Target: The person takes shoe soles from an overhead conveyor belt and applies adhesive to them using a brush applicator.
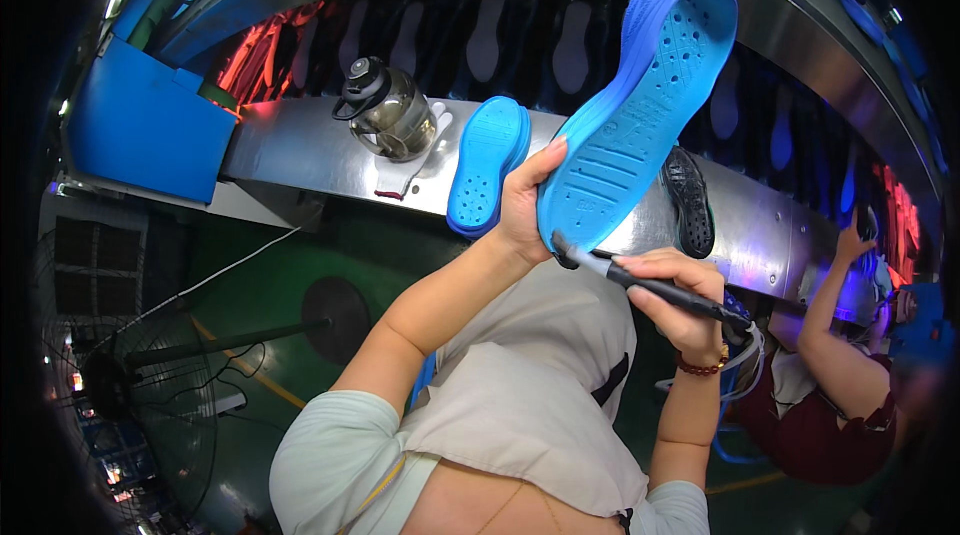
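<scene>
bare steel ledge (pixel 290 150) left of bottle (pixel 388 115), blue sole (pixel 487 167) and black sole (pixel 690 200) crowding centre

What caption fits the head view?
Left hand holds up a blue shoe sole; right hand applies a black tool to its heel.

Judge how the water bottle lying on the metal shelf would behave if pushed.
The bottle lies on its side and looks rounded, so it would probably roll. Its clear body seems mostly empty, so likely light. The smooth shelf suggests it may also slide.
</scene>
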The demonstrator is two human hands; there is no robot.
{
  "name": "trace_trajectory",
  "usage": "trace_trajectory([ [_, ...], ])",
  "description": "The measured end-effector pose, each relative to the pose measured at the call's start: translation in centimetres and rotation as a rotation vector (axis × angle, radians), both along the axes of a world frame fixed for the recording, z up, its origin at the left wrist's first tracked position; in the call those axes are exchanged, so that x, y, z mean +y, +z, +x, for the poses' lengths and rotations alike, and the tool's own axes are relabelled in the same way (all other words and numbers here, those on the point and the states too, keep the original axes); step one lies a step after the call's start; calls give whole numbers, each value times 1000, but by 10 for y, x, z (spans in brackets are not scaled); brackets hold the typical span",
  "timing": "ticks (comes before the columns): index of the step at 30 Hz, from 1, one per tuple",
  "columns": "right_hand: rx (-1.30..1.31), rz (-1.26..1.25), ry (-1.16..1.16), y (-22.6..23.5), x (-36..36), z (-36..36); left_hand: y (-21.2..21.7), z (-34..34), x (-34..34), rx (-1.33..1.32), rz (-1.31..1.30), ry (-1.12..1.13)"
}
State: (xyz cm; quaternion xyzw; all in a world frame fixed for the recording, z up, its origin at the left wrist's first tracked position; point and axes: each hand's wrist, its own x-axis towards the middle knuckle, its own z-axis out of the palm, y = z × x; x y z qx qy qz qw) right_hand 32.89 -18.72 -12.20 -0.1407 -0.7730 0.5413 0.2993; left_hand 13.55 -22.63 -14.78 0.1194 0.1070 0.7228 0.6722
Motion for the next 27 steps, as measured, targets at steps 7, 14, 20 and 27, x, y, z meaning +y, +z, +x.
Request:
trace_trajectory([
  [7,5,178,4,5,-5,-7,1,-11,8,-58,27,-92],
  [14,-148,299,70,12,8,5,-1,-14,7,151,-287,-412],
  [20,-253,220,333,24,12,18,9,-11,0,390,-422,-649],
  [27,-443,454,429,24,17,25,21,-14,-9,612,-450,-722],
])
